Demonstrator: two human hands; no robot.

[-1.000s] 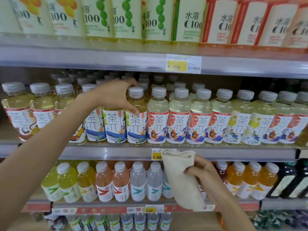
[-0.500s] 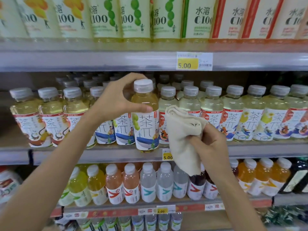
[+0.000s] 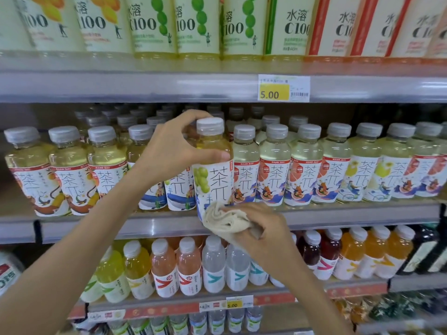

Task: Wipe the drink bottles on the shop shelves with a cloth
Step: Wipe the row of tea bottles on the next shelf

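Two hands work in front of the middle shelf (image 3: 96,226). The right hand (image 3: 266,228) clutches a bunched beige cloth (image 3: 225,220), fingers curled round it, pressing it against the lower label of a grape-label tea bottle (image 3: 214,170). The left hand (image 3: 176,151) grips that bottle at its shoulder, thumb in front. The bottle seems lifted off the shelf, though the cloth hides its base. Behind stands a row of tea bottles (image 3: 307,165), and above them a yellow price tag (image 3: 283,88) reads 5.00.
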